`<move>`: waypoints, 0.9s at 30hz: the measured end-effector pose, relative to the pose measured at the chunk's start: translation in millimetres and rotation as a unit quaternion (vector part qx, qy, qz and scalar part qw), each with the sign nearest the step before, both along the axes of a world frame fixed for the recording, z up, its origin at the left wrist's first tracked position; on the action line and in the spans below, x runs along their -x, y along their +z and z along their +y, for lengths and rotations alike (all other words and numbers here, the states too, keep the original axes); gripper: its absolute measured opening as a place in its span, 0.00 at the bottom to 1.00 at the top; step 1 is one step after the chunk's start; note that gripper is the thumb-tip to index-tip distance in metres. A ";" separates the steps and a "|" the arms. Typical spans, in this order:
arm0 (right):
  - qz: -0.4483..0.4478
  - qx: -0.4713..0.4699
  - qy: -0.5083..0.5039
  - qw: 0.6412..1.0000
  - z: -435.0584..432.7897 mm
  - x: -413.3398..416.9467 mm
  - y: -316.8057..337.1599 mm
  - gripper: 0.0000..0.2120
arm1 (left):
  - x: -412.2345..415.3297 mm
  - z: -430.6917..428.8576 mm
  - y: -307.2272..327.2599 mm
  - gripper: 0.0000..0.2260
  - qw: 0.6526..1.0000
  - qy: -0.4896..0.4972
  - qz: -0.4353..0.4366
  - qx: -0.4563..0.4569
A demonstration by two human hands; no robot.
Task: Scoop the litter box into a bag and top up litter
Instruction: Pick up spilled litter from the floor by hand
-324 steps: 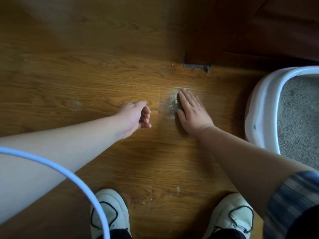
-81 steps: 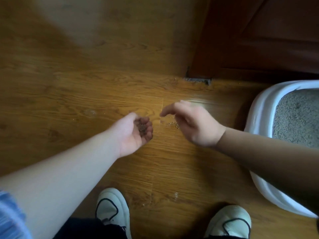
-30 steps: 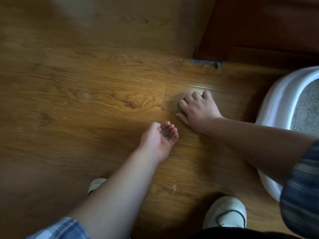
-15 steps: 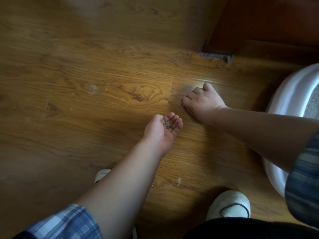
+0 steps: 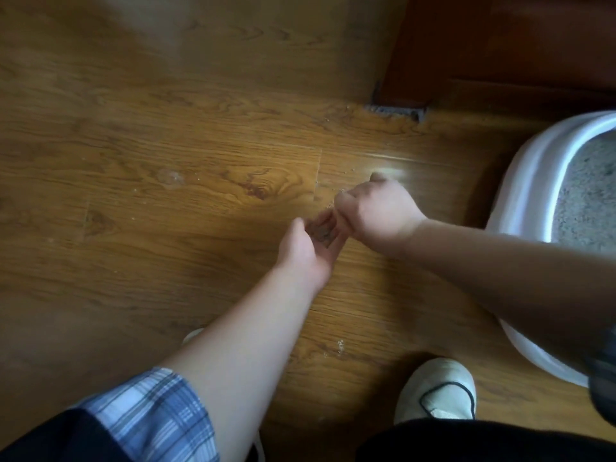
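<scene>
Your left sleeve (image 5: 150, 418) is blue-and-white plaid, your right sleeve (image 5: 603, 371) a darker plaid. Dark trousers (image 5: 466, 441), white shoe (image 5: 436, 391) with dark trim; left hand (image 5: 306, 251) and right hand (image 5: 376, 208) bare.

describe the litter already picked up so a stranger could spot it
From the white litter box at the right edge, move left across the wood floor to where two hands meet. The small grey heap of grains lies in the cupped left hand, beside the right hand; unlike the pale specks nearby, it is off the floor.
</scene>
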State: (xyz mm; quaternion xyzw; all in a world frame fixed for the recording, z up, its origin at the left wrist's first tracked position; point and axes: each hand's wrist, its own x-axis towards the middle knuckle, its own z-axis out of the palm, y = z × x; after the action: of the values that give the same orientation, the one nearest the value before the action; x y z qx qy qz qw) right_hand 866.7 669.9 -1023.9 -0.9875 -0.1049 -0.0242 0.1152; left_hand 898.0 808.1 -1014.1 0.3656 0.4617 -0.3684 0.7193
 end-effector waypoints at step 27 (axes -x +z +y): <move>0.105 -0.006 -0.032 0.994 29.2 29.6 13.9 0.12 | 15.9 -9.6 -14.8 0.14 0.987 -0.159 0.000 0.015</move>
State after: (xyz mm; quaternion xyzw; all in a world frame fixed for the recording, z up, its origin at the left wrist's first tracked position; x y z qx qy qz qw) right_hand 837.1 699.0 -1009.9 -0.9868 -0.0602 0.0752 0.1303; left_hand 882.2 798.5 -1028.9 0.4240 0.3920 -0.4848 0.6569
